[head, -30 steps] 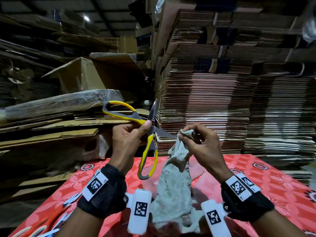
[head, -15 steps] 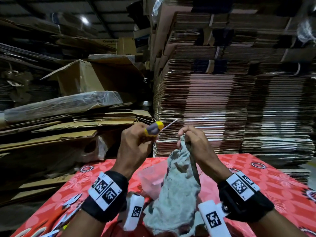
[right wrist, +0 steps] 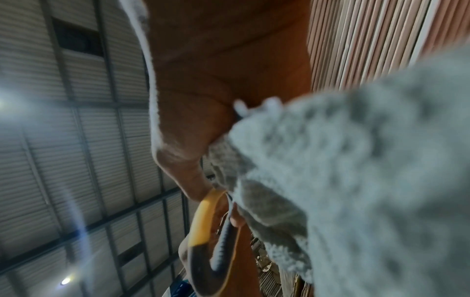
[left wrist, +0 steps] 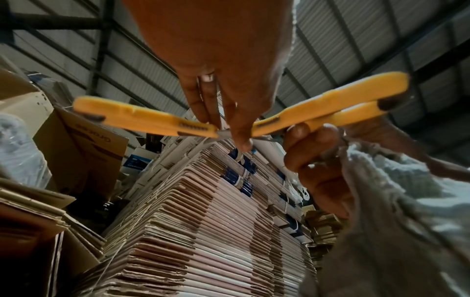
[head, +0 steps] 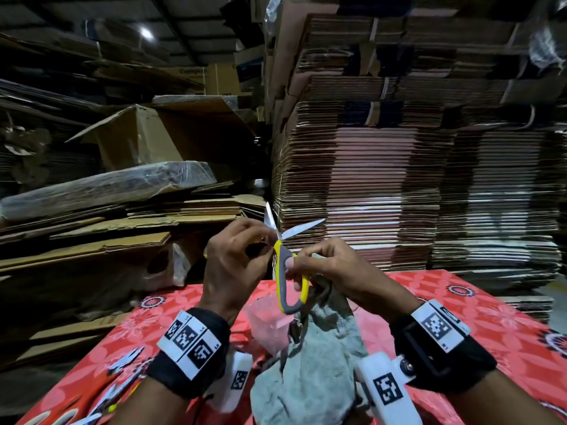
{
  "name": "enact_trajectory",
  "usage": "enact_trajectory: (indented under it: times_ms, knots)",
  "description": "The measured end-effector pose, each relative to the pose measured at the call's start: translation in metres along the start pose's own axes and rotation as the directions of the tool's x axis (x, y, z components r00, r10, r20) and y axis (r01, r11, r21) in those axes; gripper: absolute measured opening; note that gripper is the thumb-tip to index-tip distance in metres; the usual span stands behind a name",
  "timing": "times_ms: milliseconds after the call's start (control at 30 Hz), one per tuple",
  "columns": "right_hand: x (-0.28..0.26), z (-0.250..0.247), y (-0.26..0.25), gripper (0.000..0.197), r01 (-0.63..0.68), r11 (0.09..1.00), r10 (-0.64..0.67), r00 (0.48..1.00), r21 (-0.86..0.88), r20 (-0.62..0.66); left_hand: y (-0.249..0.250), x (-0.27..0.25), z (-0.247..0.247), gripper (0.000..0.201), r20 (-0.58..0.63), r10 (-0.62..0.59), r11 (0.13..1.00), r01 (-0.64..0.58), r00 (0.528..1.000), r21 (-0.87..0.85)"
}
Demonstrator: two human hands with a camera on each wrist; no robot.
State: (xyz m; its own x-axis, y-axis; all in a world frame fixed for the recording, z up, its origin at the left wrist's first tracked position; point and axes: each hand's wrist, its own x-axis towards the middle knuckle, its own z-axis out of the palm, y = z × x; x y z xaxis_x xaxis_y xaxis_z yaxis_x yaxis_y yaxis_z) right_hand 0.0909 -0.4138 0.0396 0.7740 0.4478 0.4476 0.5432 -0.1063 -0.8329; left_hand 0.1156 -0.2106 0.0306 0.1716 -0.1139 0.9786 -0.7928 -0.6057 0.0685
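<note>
Fingers (left wrist: 201, 104) of the left hand (head: 234, 265) pinch the scissors (head: 279, 280) right where the two halves cross. They are curled in tight, with the tips on the metal. The right hand (head: 337, 271) holds the scissors too. Its fingers (head: 302, 260) go through one yellow handle ring and curl round it. The same hand also grips the top of the cloth (head: 322, 363), bunched in the palm.

The scissors are up in the air above the middle of the table (head: 460, 317). They are wide open. The two blades (head: 302, 229) point up and away from the table, spread like a V. Seen from the left wrist, the two yellow handles stick out far apart, with the left fingers between them.

The cloth is grey and fuzzy. It hangs down from the right hand to the table, near the table's front edge.

The table has a red cover with flowers. A thin clear bag (head: 264, 320) lies on the table, just beside the cloth. Tall stacks of flat cardboard (head: 399, 194) stand behind the table. An open box (head: 138, 139) sits on more cardboard past the table's left side.
</note>
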Motion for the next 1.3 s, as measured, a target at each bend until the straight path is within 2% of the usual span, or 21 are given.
enact_trajectory:
  times_ms: [167,233,333,433,567,633,667,700,733,767,800,833,867,900,933,1000,1067,1133,1233,1300]
  knots:
    - [0.001,0.001,-0.001,0.023,0.002,0.999,0.000,1.000,0.055,-0.030,0.001,0.002,-0.003,0.021,-0.071,-0.006,0.995,0.013,0.997,0.098]
    - [0.002,0.001,0.000,0.019,-0.013,0.996,0.017,0.999,0.093,-0.050,-0.001,0.001,-0.003,0.020,-0.064,0.021,0.991,-0.013,0.998,0.130]
    - [0.004,0.002,0.003,0.025,-0.045,0.987,0.053,0.997,0.153,-0.053,0.000,0.000,-0.004,0.014,-0.049,0.091,0.981,-0.080,0.995,0.179]
    - [0.007,0.003,0.007,0.029,-0.057,0.984,0.071,0.994,0.168,-0.078,-0.001,0.001,-0.004,0.003,-0.086,0.110,0.977,-0.092,0.990,0.191]
    - [0.010,0.003,0.010,0.038,-0.046,0.979,0.077,0.985,0.197,-0.154,0.006,0.004,-0.004,0.008,-0.170,0.045,0.955,0.008,0.984,0.295]
    - [0.011,0.002,0.013,0.039,-0.033,0.977,0.073,0.980,0.210,-0.187,0.011,0.005,-0.004,0.010,-0.199,-0.056,0.962,0.107,0.978,0.251]
    - [0.011,0.002,0.014,0.037,-0.028,0.977,0.070,0.979,0.212,-0.191,0.011,0.004,-0.002,0.012,-0.198,-0.142,0.968,0.178,0.970,0.175]
    - [0.012,0.001,0.015,0.032,-0.025,0.977,0.067,0.979,0.211,-0.191,0.012,0.004,0.000,0.017,-0.166,-0.269,0.958,0.282,0.949,0.058]
    - [0.011,0.002,0.015,0.029,-0.022,0.977,0.065,0.978,0.211,-0.196,0.012,0.006,0.002,0.024,-0.091,-0.419,0.907,0.413,0.903,-0.079]
    - [0.010,0.003,0.015,0.027,-0.018,0.977,0.062,0.978,0.213,-0.199,0.013,0.008,0.003,0.033,0.029,-0.570,0.799,0.562,0.821,-0.212]
    - [0.010,0.005,0.015,0.026,-0.017,0.977,0.059,0.979,0.214,-0.195,0.015,0.011,0.003,0.038,0.171,-0.688,0.637,0.699,0.706,-0.326]
    - [0.010,0.007,0.016,0.025,-0.017,0.979,0.056,0.981,0.205,-0.186,0.019,0.013,0.004,0.040,0.302,-0.748,0.461,0.790,0.591,-0.404]
    - [0.009,0.011,0.015,0.026,-0.024,0.982,0.055,0.985,0.186,-0.166,0.021,0.014,0.005,0.040,0.391,-0.760,0.333,0.827,0.520,-0.453]
    - [0.009,0.013,0.015,0.026,-0.037,0.985,0.062,0.987,0.168,-0.146,0.022,0.015,0.006,0.040,0.421,-0.758,0.272,0.828,0.498,-0.491]
    - [0.008,0.016,0.016,0.026,-0.047,0.987,0.066,0.990,0.155,-0.121,0.026,0.017,0.007,0.041,0.411,-0.762,0.239,0.807,0.501,-0.540]
    - [0.006,0.020,0.016,0.025,-0.057,0.992,0.066,0.995,0.116,-0.075,0.024,0.017,0.009,0.039,0.330,-0.790,0.232,0.751,0.516,-0.619]
    - [0.004,0.023,0.016,0.029,-0.060,0.997,0.064,0.995,0.052,-0.073,0.014,0.015,0.013,0.039,0.271,-0.814,0.251,0.733,0.513,-0.632]
    - [0.005,0.022,0.016,0.038,-0.091,0.996,0.091,0.989,0.012,-0.115,0.003,0.012,0.014,0.036,0.249,-0.809,0.294,0.734,0.532,-0.613]
    - [0.007,0.013,0.014,0.034,-0.169,0.986,0.165,0.969,-0.004,-0.186,-0.002,0.008,0.011,0.048,0.286,-0.771,0.369,0.766,0.568,-0.526]
    - [0.007,0.003,0.012,0.035,-0.187,0.982,0.180,0.960,-0.013,-0.214,-0.003,0.007,0.011,0.040,0.328,-0.755,0.372,0.782,0.569,-0.500]
